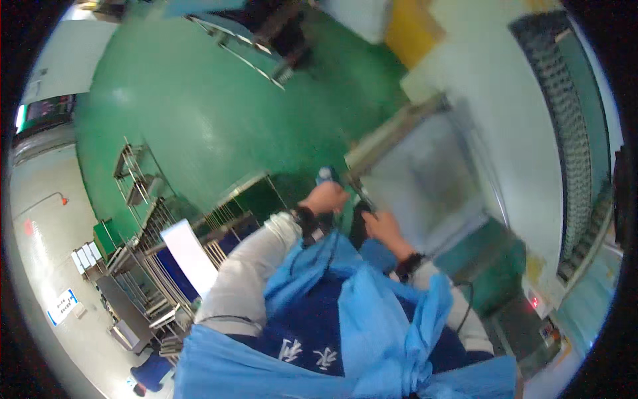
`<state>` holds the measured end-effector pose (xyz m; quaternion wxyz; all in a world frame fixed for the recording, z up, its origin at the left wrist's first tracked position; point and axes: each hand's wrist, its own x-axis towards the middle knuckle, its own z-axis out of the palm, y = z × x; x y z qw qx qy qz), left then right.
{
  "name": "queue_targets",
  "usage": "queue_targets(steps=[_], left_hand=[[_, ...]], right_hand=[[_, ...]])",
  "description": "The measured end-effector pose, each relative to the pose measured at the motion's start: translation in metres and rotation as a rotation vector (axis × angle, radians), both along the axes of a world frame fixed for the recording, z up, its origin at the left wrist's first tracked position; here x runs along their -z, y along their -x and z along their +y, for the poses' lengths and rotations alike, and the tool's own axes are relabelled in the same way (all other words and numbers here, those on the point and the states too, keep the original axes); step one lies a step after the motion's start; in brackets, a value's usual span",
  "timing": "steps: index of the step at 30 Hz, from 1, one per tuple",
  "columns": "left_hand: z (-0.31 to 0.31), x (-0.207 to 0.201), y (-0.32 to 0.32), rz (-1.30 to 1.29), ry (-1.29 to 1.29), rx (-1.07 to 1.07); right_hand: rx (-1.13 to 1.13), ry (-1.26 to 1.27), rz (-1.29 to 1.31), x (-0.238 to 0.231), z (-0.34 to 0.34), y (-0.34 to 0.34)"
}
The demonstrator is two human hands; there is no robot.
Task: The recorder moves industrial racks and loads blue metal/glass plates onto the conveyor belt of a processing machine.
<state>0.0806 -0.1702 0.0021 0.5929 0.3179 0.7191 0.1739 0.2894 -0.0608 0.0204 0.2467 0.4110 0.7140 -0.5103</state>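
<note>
The biggest thing near the hands is the grey metal cabinet (425, 179), a box-like machine body with a flat, slightly shiny front panel, standing on the green floor (199, 113). It looks heavy and stiff, not a thing to lift by hand. Its near corner edge runs just above and to the right of both grips.

To the left of the grips, and lower, stand wire racks (143, 219) with a white sheet (189, 256) lying across one (the picture is blurred here, so details are not clear).

The left hand (324, 198) is closed around a small blue-topped tool (327, 175), which sticks out above the fist. I judge it to be light and hard, with a smooth body that could slip, so a full wrap around its middle, as now, seems the safest hold.

The right hand (380, 225) is just beside the left one, lower and to the right, with its fingers bent at the cabinet edge. It seems to press or pinch something thin and dark there, but I cannot tell what, or how tightly. Both wrists carry dark bands, and the blue apron (372, 319) hangs below the forearms.
</note>
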Motion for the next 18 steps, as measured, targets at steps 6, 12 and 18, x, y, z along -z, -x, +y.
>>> queue_targets(steps=[6,12,18], left_hand=[[-0.006,-0.013,0.032,0.179,-0.107,-0.012],[-0.034,-0.004,0.058,0.051,-0.193,-0.308],[-0.065,-0.005,0.083,0.088,-0.240,-0.215]], right_hand=[[-0.303,-0.390,-0.081,-0.011,-0.015,0.008],[-0.413,-0.399,-0.280,-0.018,-0.012,0.022],[-0.502,-0.388,-0.406,-0.002,-0.006,0.023]])
